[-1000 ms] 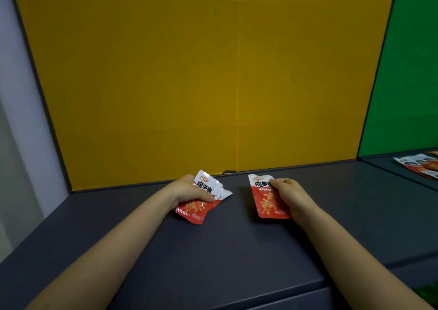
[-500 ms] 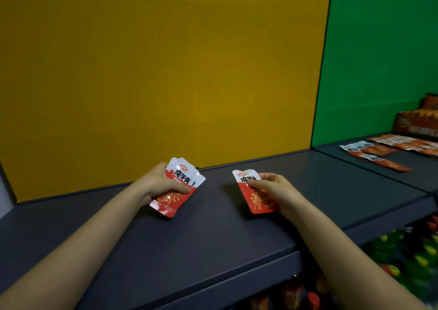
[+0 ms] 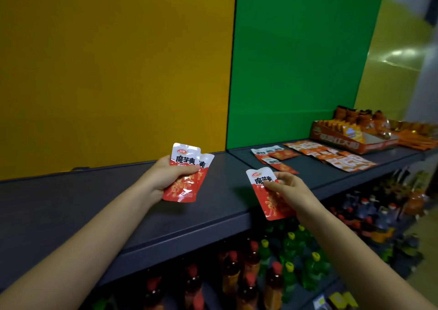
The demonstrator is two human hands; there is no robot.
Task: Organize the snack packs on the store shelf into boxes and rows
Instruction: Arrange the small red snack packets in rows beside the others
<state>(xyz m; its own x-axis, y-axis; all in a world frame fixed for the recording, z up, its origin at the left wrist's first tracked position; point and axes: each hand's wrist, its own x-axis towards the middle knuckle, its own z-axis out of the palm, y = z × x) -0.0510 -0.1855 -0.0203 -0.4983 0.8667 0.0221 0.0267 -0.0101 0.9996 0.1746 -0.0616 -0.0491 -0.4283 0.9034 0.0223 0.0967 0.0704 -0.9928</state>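
- Yellow wall panel (image 3: pixel 113 72) fills the upper left of the frame. A dark grey shelf (image 3: pixel 71 215) runs under it, from the left edge to the right.
- Left of the middle, the left hand (image 3: pixel 166 176) is lifted just over the shelf. Its fingers and thumb are curled round two red and white snack packs (image 3: pixel 183 187). The thumb lies across the front pack. The second pack (image 3: pixel 205 165) peeks out behind it on the right side.
- Right of the middle, the right hand (image 3: pixel 290 188) pinches one more red and white pack (image 3: pixel 271 206) between thumb and fingers. This pack hangs over the front edge of the shelf, tipped a bit to the left.
- Behind that, a green wall panel (image 3: pixel 296 60) stands next to the yellow one.
- On the shelf under the green panel lie a few loose red and white packs (image 3: pixel 272 154), flat and not in a neat row.
- Just right of them, many flat orange and white packs (image 3: pixel 331 155) lie side by side.
- At the far right sits an orange box (image 3: pixel 341 139) with orange snack bags inside and behind it.
- At the bottom of the frame, under the shelf, stand drink bottles (image 3: pixel 289 245) with red, yellow and green tops.
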